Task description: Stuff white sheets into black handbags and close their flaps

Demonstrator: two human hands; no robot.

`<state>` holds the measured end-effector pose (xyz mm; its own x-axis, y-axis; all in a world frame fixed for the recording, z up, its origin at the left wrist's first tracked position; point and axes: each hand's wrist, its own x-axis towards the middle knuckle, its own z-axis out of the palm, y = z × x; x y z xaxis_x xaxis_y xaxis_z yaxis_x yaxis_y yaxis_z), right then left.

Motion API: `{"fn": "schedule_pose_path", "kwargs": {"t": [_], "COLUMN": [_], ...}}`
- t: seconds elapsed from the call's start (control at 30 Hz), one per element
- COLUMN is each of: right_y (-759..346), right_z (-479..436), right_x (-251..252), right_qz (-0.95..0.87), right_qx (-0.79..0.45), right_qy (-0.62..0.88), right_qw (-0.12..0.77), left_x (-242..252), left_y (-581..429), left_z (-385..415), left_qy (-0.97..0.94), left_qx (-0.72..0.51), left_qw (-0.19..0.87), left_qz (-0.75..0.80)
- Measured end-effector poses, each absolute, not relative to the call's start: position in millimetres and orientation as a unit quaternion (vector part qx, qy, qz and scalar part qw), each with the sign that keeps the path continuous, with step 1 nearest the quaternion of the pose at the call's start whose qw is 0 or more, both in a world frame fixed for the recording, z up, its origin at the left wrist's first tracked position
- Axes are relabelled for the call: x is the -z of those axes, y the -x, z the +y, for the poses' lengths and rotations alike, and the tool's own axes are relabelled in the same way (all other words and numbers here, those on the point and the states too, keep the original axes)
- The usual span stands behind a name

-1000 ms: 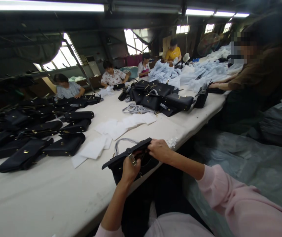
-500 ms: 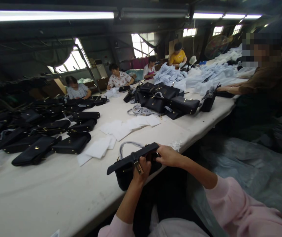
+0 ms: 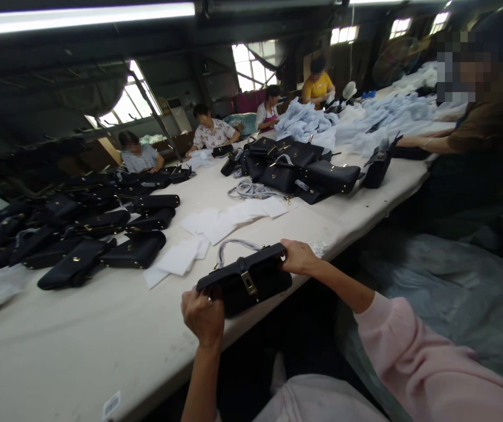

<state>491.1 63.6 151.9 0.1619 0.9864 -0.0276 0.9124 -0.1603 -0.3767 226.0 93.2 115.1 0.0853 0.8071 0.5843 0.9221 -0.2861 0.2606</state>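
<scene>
A small black handbag (image 3: pixel 251 284) with a gold clasp and a pale wrapped handle rests at the near edge of the long white table (image 3: pixel 71 346). My left hand (image 3: pixel 203 316) is closed on the bag's left end. At the bag's right end, my right hand (image 3: pixel 299 257) grips the top corner. The bag's flap is down.
Many black bags (image 3: pixel 75 231) lie on the left of the table, another pile (image 3: pixel 299 167) sits further along, with white paper sheets (image 3: pixel 216 225) between. Pale blue cloth (image 3: pixel 366 120) is heaped at the far end. Several people sit along the far side; one person (image 3: pixel 484 129) works at the right.
My left hand has moved from the clasp at the bag's middle to its left end. The flap, earlier lifted, is now down. The view has shifted slightly.
</scene>
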Motion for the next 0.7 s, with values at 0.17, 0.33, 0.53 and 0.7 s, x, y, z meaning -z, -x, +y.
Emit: {"fn": "schedule_pose_path", "kwargs": {"t": [0.17,0.33,0.53,0.7], "right_y": [-486.3,-494.5,-494.7,-471.2], "right_z": [64.4,63.6,64.7,71.3], "right_x": [-137.1,-107.9,-84.8,-73.0], "right_qz": [-0.651,-0.593,-0.520,-0.588], "right_qx": [-0.172,-0.347,-0.455,-0.386], "right_qy": [0.701,0.555,0.497,0.509], "right_qw": [0.235,0.468,0.525,0.495], "left_x": [-109.9,-97.4,-76.9,-76.1], "left_y": [-198.7,-201.0,-204.0,-194.4], "left_z": [104.6,118.5,125.7,118.3], "left_qy": [0.696,0.637,0.592,0.605], "left_qx": [0.438,0.495,0.503,0.489], "left_qw": [0.012,-0.135,-0.238,-0.284], "left_qz": [-0.569,-0.575,-0.584,-0.560]}}
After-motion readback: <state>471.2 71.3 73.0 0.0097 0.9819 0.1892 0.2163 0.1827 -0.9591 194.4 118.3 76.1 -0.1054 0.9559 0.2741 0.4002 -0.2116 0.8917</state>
